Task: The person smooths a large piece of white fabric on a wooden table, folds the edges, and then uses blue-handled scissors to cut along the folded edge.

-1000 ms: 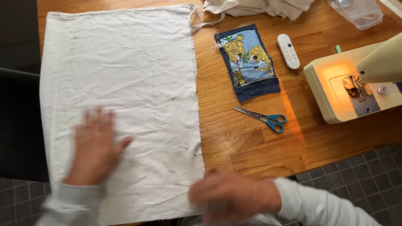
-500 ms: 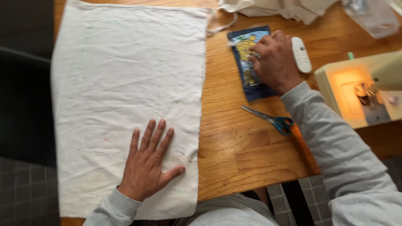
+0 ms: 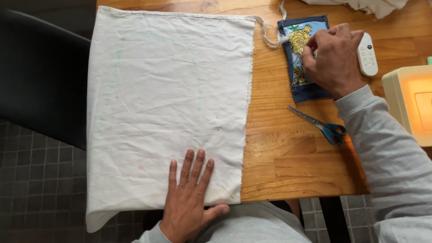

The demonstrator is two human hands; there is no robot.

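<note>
Two hands are working over the wooden table point(image 3: 292, 166) in the head view. Left hand point(image 3: 191, 200) is lying flat, fingers spread open, on the white cloth point(image 3: 171, 103) at the table's near edge. Right hand point(image 3: 335, 60) is pinching the printed blue patch point(image 3: 299, 58) with curled fingertips, right of the cloth. Blue-handled scissors point(image 3: 321, 126) are lying just below the patch; a white remote point(image 3: 367, 54) is sitting beside the hand.

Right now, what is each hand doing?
Left hand: open, flat on the white cloth.
Right hand: fingers curled on the blue patterned fabric piece; firm grip cannot be told.
</note>
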